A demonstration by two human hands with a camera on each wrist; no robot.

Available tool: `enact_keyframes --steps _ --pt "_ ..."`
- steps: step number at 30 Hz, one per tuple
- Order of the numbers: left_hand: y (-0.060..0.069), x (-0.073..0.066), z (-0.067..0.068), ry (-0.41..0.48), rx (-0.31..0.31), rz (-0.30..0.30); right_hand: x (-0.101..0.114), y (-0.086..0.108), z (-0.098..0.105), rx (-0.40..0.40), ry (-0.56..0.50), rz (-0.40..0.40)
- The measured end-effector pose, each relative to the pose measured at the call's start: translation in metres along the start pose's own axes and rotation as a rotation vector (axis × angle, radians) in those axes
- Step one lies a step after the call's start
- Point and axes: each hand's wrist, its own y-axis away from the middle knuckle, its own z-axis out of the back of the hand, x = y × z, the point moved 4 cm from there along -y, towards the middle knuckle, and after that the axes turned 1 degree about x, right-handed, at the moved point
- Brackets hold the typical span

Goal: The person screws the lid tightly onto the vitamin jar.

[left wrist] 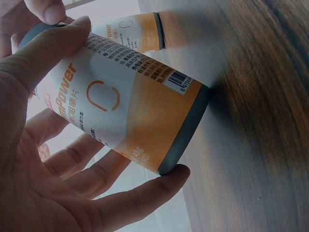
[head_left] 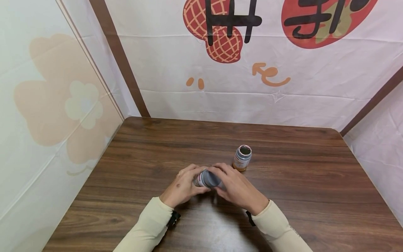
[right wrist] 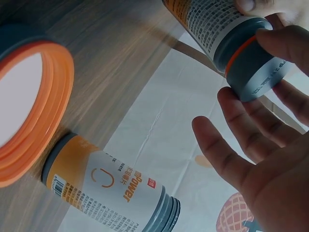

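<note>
My left hand [head_left: 181, 189] grips a supplement bottle [left wrist: 120, 106] with a white and orange label, thumb on one side and fingers on the other. The bottle tilts over the table. On its dark grey screw cap [right wrist: 256, 67], the thumb and fingers of my right hand [head_left: 236, 187] hold on, and an orange ring shows at the cap's lower edge. A second bottle [head_left: 241, 163] of the same kind stands upright and uncapped just beyond my right hand. Close to the right wrist camera is a loose cap [right wrist: 65, 87] with an orange inside; the head view does not show it.
The wooden table [head_left: 151, 150] reaches forward to a white printed cloth [head_left: 163, 77] hanging behind it. Another cloth [head_left: 47, 168] with a flower print hangs along the left side.
</note>
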Motion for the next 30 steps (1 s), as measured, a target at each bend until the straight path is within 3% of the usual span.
enact_keyframes --steps 17,30 --pt "-0.0003 -0.001 -0.0005 -0.01 -0.02 -0.026 -0.001 0.0025 -0.0042 -0.038 -0.017 -0.098" --pt "-0.0002 -0.0004 -0.0005 0.017 0.018 0.027 -0.0032 0.0005 -0.0068 -0.061 0.054 -0.164"
